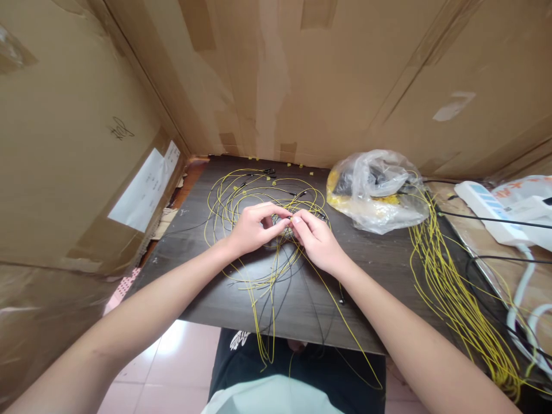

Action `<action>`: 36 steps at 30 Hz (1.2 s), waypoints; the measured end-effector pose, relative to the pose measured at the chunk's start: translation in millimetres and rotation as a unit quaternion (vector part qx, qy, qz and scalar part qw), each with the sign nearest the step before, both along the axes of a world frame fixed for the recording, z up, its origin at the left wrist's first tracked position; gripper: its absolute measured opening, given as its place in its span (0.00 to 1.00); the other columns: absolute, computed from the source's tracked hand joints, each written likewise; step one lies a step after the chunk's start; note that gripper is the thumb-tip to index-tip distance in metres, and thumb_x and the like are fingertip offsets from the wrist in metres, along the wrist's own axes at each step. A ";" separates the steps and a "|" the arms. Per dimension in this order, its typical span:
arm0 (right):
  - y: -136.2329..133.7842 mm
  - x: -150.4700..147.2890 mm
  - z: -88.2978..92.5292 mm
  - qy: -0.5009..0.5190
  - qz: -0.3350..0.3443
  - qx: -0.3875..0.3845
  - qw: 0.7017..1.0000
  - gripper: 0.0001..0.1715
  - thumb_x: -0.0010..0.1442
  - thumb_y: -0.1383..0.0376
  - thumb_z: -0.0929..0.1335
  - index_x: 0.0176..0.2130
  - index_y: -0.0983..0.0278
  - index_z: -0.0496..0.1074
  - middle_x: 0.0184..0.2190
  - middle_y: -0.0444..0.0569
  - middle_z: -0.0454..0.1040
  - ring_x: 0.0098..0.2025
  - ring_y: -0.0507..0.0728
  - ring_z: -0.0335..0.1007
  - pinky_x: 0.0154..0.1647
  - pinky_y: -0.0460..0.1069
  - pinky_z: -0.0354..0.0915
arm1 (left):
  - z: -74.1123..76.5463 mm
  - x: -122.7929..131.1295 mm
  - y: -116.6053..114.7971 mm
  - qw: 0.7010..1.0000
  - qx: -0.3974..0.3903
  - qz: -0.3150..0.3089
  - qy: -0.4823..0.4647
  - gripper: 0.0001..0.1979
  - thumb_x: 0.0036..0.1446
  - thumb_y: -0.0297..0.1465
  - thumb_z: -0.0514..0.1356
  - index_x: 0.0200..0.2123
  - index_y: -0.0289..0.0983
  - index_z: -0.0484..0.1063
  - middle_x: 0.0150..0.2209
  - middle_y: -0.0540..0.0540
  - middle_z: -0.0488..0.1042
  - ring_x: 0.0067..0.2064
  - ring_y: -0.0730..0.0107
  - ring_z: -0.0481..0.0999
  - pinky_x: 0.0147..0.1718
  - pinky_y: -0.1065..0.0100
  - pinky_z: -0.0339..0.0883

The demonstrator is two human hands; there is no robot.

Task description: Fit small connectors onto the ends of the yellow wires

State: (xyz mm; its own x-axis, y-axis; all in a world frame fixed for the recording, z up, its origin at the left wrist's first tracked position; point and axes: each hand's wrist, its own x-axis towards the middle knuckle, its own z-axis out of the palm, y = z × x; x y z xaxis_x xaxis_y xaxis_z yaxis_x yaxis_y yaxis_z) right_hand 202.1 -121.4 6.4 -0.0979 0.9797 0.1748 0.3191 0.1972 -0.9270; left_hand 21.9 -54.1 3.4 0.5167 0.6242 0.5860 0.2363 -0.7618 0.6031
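My left hand (252, 227) and my right hand (317, 238) meet over the middle of a dark wooden board (207, 287). Both are pinched together on the end of a thin yellow wire (291, 219), fingertips touching around a small yellow piece. Under and around the hands lies a loose coil of yellow and black wires (235, 198) with small black connectors. Several of these wires trail off the board's near edge toward my lap.
A clear plastic bag (375, 190) with yellow and black parts lies at the board's right rear. A thick bundle of yellow wires (452, 287) runs down the right side. A white power strip (487, 210) sits far right. Cardboard walls (64, 144) enclose left and back.
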 end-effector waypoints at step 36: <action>2.8 9.7 1.7 -0.020 0.067 0.000 0.998 0.18 0.70 0.54 0.61 0.33 0.62 0.67 0.26 0.42 0.65 0.27 0.52 0.60 0.31 0.48 0.58 | 7.1 -4.7 2.9 0.996 -0.077 -0.041 0.001 0.05 0.56 0.30 0.66 0.35 0.35 0.80 0.29 0.49 0.79 0.23 0.79 0.71 0.24 0.75 0.65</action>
State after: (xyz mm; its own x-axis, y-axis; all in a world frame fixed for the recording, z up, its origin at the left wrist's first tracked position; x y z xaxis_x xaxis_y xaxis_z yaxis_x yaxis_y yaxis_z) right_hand 211.7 -118.6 8.1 -0.2345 0.9575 0.1681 0.3273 0.2406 -0.9138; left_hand 17.2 -51.2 10.5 0.5706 0.6627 0.4850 0.1790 -0.6767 0.7141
